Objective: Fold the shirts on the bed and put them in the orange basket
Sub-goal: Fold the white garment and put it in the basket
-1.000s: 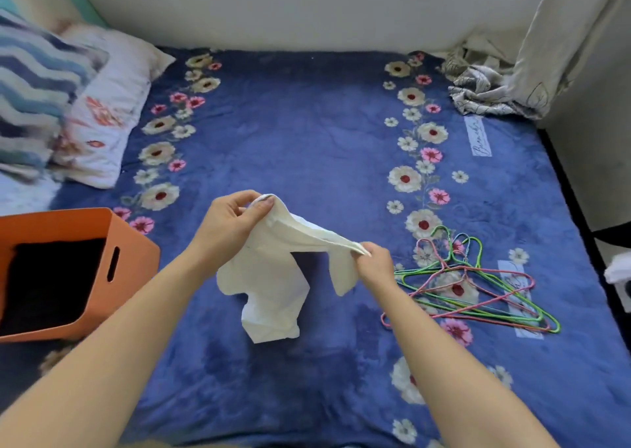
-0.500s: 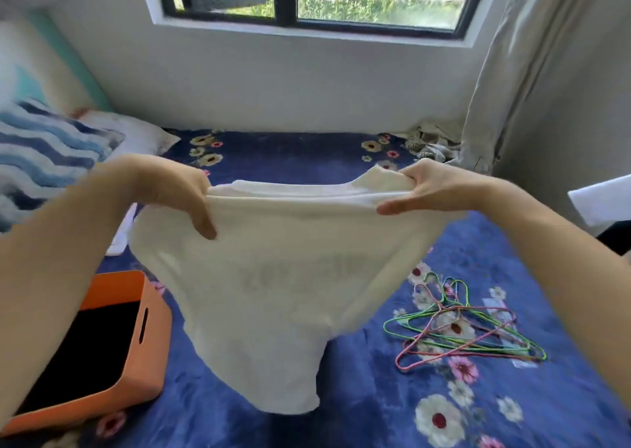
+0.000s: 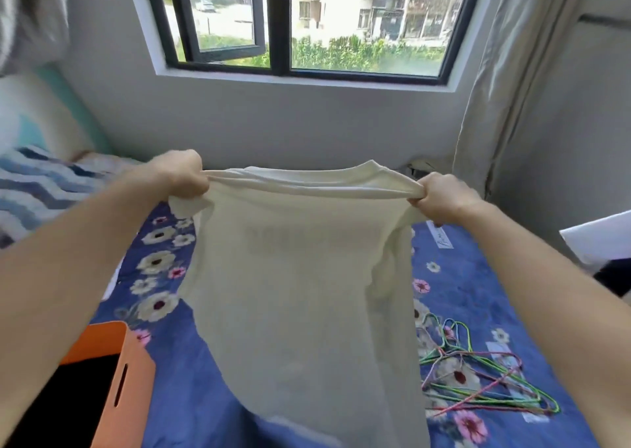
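A white shirt (image 3: 307,294) hangs spread out in the air above the bed, neckline up. My left hand (image 3: 181,174) grips its left shoulder. My right hand (image 3: 440,196) grips its right shoulder. The cloth is pulled taut between the two hands and drapes down toward the blue floral bedspread (image 3: 471,297). The orange basket (image 3: 126,372) stands at the lower left on the bed, its inside dark, close to the shirt's hanging edge.
Several coloured wire hangers (image 3: 478,379) lie in a pile on the bed at the right. A blue striped pillow (image 3: 37,188) sits at the left. A window (image 3: 290,24) is ahead, with a curtain (image 3: 505,89) at its right.
Both hands have lifted the shirt from near the bed and spread it wide by the shoulders. My view has tilted up toward the window.
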`<action>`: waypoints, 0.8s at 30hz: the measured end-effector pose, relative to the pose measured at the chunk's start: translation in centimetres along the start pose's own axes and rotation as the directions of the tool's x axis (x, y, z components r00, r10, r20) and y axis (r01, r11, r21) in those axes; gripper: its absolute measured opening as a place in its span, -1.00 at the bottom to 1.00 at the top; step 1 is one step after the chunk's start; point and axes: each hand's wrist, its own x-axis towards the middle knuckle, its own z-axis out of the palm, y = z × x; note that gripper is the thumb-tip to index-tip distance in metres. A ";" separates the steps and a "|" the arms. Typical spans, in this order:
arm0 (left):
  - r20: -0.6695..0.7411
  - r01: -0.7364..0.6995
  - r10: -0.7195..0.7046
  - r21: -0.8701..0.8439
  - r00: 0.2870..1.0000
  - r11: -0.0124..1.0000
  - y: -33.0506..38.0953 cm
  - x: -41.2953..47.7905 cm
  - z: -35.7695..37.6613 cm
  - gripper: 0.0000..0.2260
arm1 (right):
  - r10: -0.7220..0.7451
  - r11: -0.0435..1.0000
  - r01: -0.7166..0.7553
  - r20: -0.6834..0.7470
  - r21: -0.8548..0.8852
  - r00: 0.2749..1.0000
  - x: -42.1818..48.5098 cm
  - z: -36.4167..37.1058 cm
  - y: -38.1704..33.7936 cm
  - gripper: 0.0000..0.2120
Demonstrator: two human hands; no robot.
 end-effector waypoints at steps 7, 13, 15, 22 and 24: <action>0.226 0.270 -0.152 -0.869 0.962 0.414 3.7 4.5 3.1 -0.76 | 0.123 0.424 -0.325 0.301 0.845 0.946 4.4 1.6 -1.8 -0.67; -0.094 -0.108 -0.101 -0.984 0.990 -0.141 4.5 7.2 4.0 -0.79 | 0.240 0.479 0.108 -0.248 0.871 0.939 7.2 2.3 -1.8 -0.75; -0.199 -0.218 -0.145 -0.966 0.969 -0.137 3.9 7.0 4.7 -0.85 | 0.210 0.544 0.206 -0.370 0.813 0.905 6.2 2.2 -1.7 -0.78; -0.557 -0.529 -0.143 -0.827 0.818 0.193 0.0 0.8 14.0 -0.78 | 0.147 0.555 0.276 -0.419 0.785 0.896 0.4 6.8 -0.8 -0.64; -0.528 -0.483 -0.103 -0.827 0.843 0.288 -1.6 -1.3 17.8 -0.77 | 0.114 0.610 0.237 -0.380 0.756 0.918 -1.4 9.8 -0.3 -0.61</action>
